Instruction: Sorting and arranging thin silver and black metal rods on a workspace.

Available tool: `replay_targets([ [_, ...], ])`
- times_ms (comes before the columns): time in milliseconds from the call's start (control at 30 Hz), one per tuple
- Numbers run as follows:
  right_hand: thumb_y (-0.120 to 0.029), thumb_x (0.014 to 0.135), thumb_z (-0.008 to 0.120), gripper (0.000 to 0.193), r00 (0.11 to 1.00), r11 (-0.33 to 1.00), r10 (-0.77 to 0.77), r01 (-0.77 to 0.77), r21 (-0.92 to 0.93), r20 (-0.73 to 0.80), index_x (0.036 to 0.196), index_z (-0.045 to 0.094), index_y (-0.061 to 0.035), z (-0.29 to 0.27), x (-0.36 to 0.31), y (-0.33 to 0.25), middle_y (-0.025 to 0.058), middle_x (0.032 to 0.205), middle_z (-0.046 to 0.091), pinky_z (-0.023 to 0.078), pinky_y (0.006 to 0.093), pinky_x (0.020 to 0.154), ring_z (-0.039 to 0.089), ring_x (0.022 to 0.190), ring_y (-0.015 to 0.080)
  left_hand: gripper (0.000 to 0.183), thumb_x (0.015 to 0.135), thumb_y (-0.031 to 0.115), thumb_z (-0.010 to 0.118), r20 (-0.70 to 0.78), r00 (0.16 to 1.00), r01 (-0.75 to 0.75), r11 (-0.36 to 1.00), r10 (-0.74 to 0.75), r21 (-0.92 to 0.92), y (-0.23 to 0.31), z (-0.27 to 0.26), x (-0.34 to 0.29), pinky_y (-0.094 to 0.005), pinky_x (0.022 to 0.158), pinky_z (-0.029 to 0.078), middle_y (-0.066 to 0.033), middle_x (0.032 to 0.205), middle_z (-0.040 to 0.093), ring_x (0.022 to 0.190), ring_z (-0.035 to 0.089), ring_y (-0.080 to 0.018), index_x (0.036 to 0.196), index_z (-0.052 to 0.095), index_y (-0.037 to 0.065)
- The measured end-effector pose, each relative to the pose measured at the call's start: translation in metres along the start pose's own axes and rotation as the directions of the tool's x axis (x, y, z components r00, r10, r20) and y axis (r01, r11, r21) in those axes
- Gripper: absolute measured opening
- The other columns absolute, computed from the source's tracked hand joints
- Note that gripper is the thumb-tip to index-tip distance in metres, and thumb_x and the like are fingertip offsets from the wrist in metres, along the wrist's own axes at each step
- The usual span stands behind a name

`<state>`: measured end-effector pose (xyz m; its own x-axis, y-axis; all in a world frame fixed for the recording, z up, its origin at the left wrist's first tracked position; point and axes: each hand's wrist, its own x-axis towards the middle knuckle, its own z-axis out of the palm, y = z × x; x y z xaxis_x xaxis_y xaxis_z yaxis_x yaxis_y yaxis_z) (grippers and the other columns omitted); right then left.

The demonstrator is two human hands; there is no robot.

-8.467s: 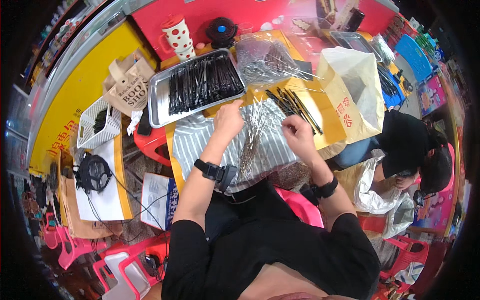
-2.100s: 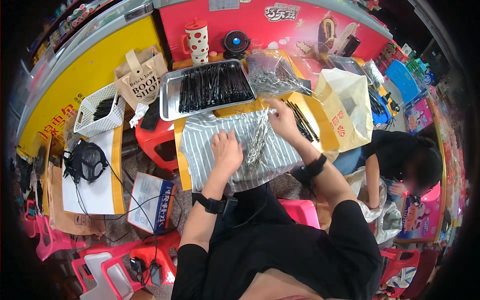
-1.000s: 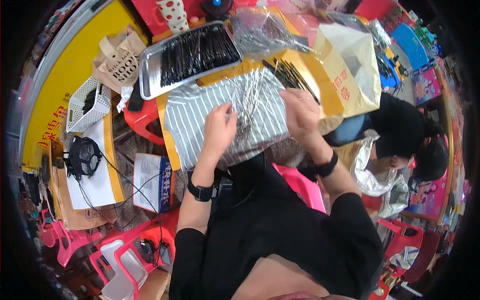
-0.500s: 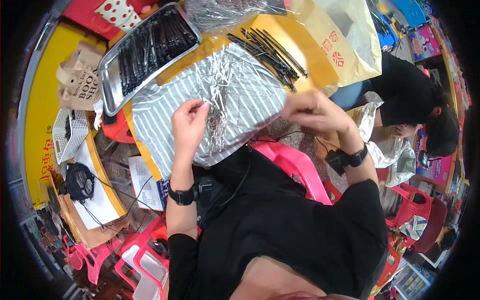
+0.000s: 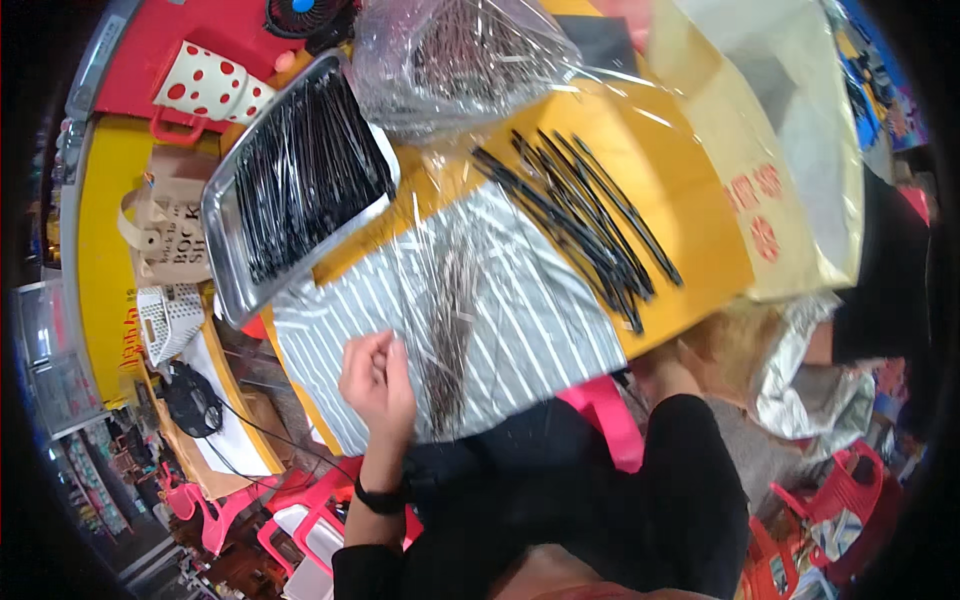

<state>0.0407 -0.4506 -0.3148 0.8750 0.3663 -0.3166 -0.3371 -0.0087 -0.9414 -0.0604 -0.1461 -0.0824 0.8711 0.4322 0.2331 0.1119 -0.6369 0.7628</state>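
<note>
on my feed the left hand is curled, I can't tell if it's pinching anything, thin strands just right of it on the striped cloth, right hand's out of sight

Left forearm up from the lower edge, near vertical. Left hand raised, fingers loosely curled, thumb up alongside; can't tell how tight. Right arm reaches forward, only a short stretch of bare forearm showing, my right hand hidden.
</note>
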Motion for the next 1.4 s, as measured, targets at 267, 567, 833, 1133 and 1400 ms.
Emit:
replay_targets([
  [267,-0.004,0.081,0.064,0.044,0.998,0.996,-0.01,0.005,0.088,0.055,0.122,0.05,-0.0056,0.04,0.088,0.061,0.0023,0.082,0.061,0.048,0.0275,0.056,0.058,0.065,0.013,0.006,0.079,-0.004,0.058,0.092,0.994,-0.07,0.976,0.052,0.208,0.012,-0.01,0.005,-0.0276,0.061,0.042,-0.0114,0.076,0.059,0.066,0.055,-0.0201,0.084,0.061,-0.003],
  [567,-0.004,0.08,0.064,0.044,0.999,0.994,-0.013,0.01,0.106,0.034,0.121,0.05,-0.0052,0.059,0.102,0.101,0.003,0.081,0.061,0.047,0.028,0.054,0.058,0.064,0.0136,0.01,0.08,-0.003,0.058,0.094,0.994,0.038,0.978,-0.058,0.203,0.009,-0.011,0.003,-0.0259,0.065,0.042,-0.0114,0.081,0.057,0.071,0.055,-0.0189,0.089,0.061,-0.002],
  [833,-0.003,0.078,0.064,0.044,1.0,0.998,-0.007,0.006,0.062,0.023,0.12,0.05,-0.0049,0.059,0.094,0.128,0.0037,0.08,0.061,0.047,0.0285,0.053,0.058,0.062,0.0142,0.009,0.08,-0.004,0.058,0.061,0.997,0.037,0.984,-0.048,0.173,0.007,-0.009,0.0,-0.0236,0.063,0.04,-0.0096,0.08,0.056,0.07,0.053,-0.0166,0.088,0.061,-0.002],
  [1133,-0.002,0.077,0.064,0.045,0.999,0.999,0.04,-0.04,0.014,0.031,0.119,0.05,-0.0045,0.058,0.084,0.172,0.0044,0.08,0.061,0.046,0.0291,0.052,0.058,0.061,0.0148,0.009,0.079,-0.006,0.058,0.057,0.998,-0.01,0.979,-0.001,0.204,0.007,-0.008,0.0,-0.0229,0.062,0.039,-0.0098,0.079,0.055,0.069,0.051,-0.0151,0.088,0.061,-0.003],
  [1400,-0.002,0.076,0.064,0.045,0.996,0.995,0.087,-0.085,-0.053,0.028,0.119,0.05,-0.0042,0.045,0.071,0.206,0.0051,0.079,0.061,0.046,0.0296,0.05,0.058,0.06,0.0154,0.007,0.08,-0.001,0.06,0.042,0.998,0.026,0.973,-0.036,0.231,0.004,-0.01,-0.002,-0.0229,0.06,0.037,-0.0093,0.079,0.056,0.067,0.05,-0.0149,0.086,0.061,-0.002],
])
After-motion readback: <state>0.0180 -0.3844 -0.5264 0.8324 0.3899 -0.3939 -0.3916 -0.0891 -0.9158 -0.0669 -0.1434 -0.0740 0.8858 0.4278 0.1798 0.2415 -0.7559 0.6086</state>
